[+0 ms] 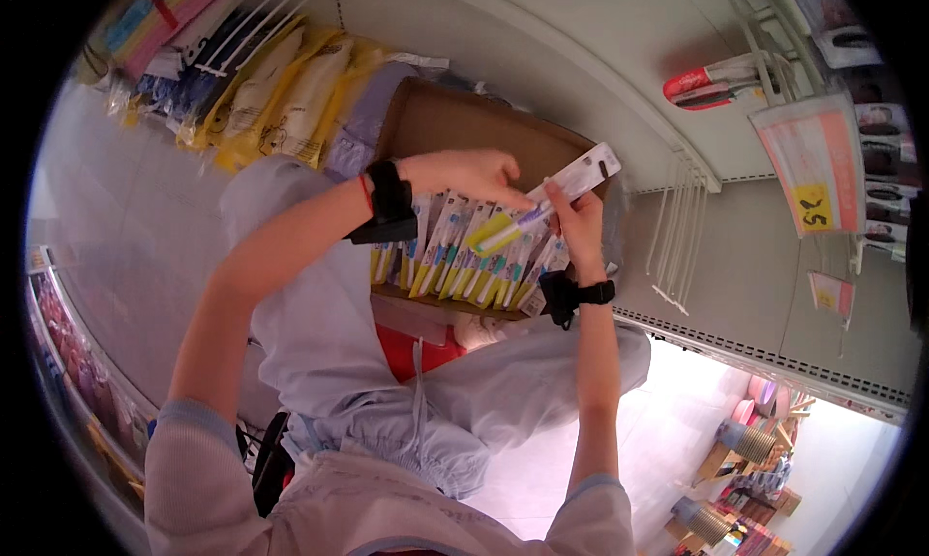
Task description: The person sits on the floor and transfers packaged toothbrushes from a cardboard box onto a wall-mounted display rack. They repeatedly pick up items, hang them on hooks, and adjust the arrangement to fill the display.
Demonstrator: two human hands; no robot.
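A packaged toothbrush [573,178] with a white top and yellow-green lower end is held in my right hand [578,218], its thumb over the pack. From the left, my left hand [475,175] reaches to the same pack with its index finger extended against or just over it; whether it touches cannot be told. Below both hands, a row of similar packaged toothbrushes [443,251] stands leaning in an open cardboard box [464,113]. The box sits in front of my crossed legs. Each wrist wears a black strapped device.
Yellow bags [290,113] of goods lie left of the box. Bare white display hooks [678,229] project at the right, near price tags [813,168] and a hanging red-topped pack [700,88]. Stocked shelves [87,382] stand far left; stacked cups [747,440] are at the lower right.
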